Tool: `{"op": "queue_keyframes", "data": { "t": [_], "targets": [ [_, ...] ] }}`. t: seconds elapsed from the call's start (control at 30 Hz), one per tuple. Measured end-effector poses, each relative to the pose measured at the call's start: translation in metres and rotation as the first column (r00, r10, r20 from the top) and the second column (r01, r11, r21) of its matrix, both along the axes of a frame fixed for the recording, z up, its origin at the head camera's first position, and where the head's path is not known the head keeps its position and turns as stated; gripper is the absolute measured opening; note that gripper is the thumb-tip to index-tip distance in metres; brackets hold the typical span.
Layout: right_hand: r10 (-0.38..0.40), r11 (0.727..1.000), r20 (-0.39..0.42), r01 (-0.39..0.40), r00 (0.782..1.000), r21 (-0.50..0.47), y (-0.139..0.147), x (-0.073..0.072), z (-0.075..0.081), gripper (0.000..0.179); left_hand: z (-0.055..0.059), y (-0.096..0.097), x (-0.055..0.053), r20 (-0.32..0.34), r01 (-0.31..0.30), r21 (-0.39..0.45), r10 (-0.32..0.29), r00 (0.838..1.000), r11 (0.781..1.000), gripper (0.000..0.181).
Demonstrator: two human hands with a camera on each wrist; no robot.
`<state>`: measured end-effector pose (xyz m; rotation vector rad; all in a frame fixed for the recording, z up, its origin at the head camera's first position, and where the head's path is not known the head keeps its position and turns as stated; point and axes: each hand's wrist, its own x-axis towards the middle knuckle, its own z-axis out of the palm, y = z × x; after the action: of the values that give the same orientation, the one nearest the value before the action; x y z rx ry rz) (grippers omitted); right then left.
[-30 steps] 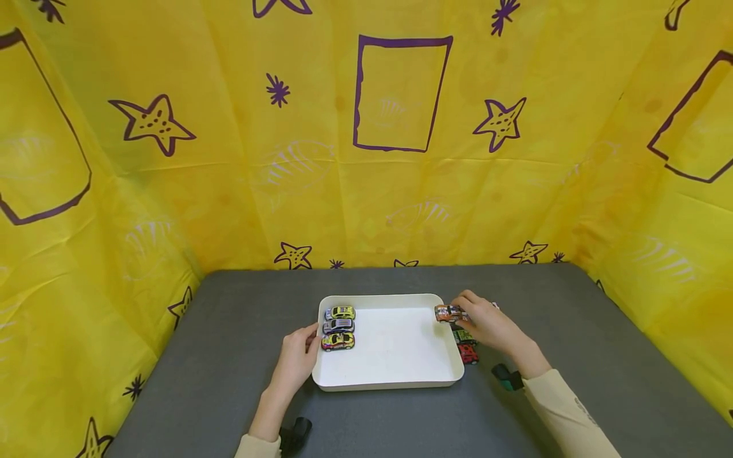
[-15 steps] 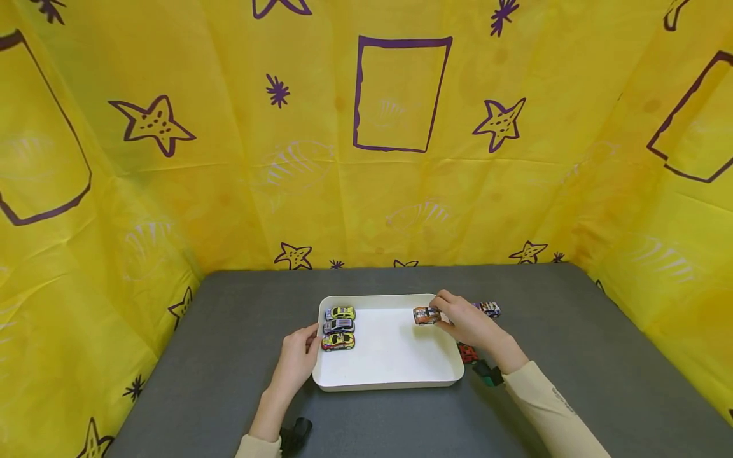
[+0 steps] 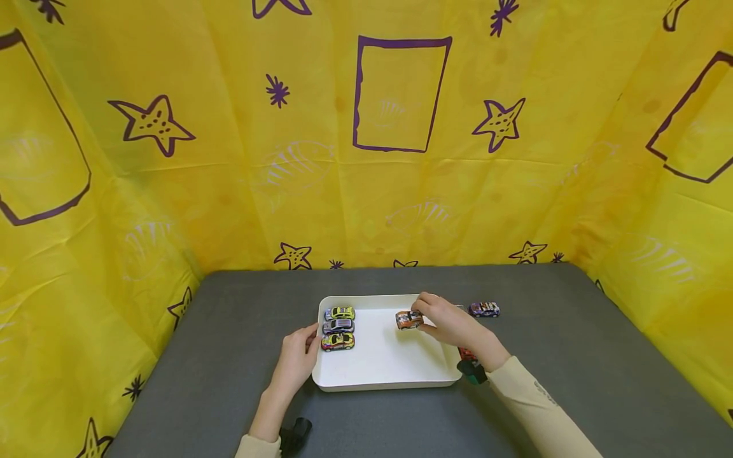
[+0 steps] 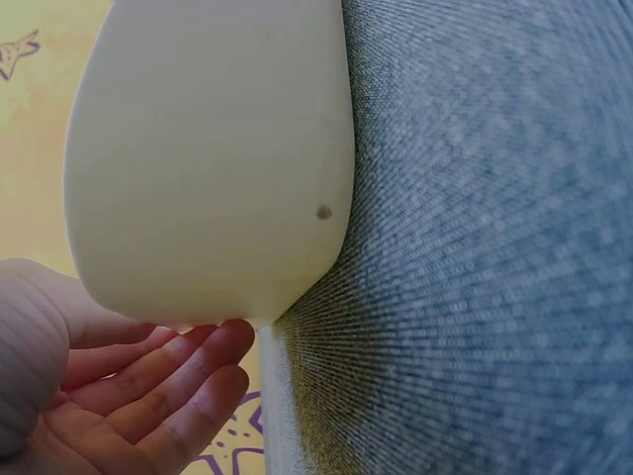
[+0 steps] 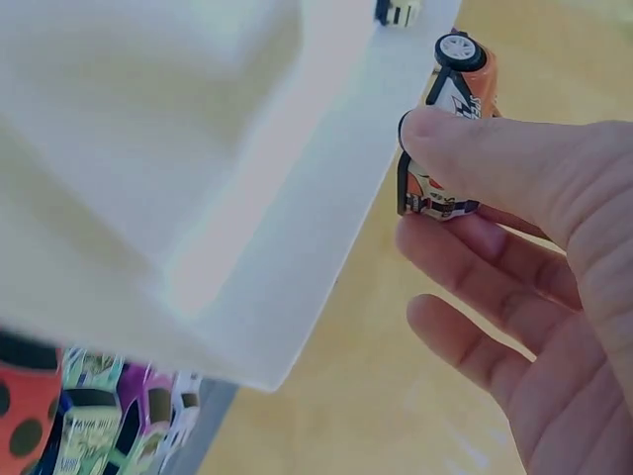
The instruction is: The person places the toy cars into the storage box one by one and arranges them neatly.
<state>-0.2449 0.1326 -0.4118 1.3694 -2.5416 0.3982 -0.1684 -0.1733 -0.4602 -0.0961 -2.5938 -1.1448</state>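
Observation:
My right hand (image 3: 452, 323) pinches an orange toy car (image 3: 408, 320) with white and black markings above the right-centre of a white tray (image 3: 389, 385). In the right wrist view, the thumb lies on one side of the car and fingers on the other. My left hand (image 3: 298, 356) touches the tray's left side; its fingers (image 4: 178, 381) look relaxed against the outer wall. Inside the tray's left end, a yellow-green car (image 3: 340, 312), a silver-blue car (image 3: 338, 326) and a yellow-red car (image 3: 338, 341) stand in a column.
Right of the tray, a purple toy car (image 3: 484, 309) stands on the dark grey table (image 3: 229, 331). A red car with black spots (image 5: 25, 411) and a green one (image 5: 87, 430) are there too, partly hidden by my right arm in the head view. Yellow patterned cloth (image 3: 366, 210) surrounds the table.
My right hand has carried the orange toy car left, from above the tray's right edge to further inside. The purple car has come into fuller view. My left hand has stayed in place.

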Motion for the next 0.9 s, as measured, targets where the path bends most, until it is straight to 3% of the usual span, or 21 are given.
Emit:
{"op": "queue_keyframes", "data": {
  "t": [0.27,0.9],
  "targets": [
    [0.042,0.999,-0.061,-0.04,0.997,0.031,-0.014,0.001,0.001,0.024,0.0,0.0,0.0,0.0,-0.006,-0.001,0.006,1.0,1.0,0.028],
    [0.076,0.987,0.04,-0.081,0.996,0.136,-0.052,0.009,0.003,0.023,-0.001,0.0,0.0,-0.036,0.013,-0.004,-0.013,0.999,1.0,0.026]
  ]
}}
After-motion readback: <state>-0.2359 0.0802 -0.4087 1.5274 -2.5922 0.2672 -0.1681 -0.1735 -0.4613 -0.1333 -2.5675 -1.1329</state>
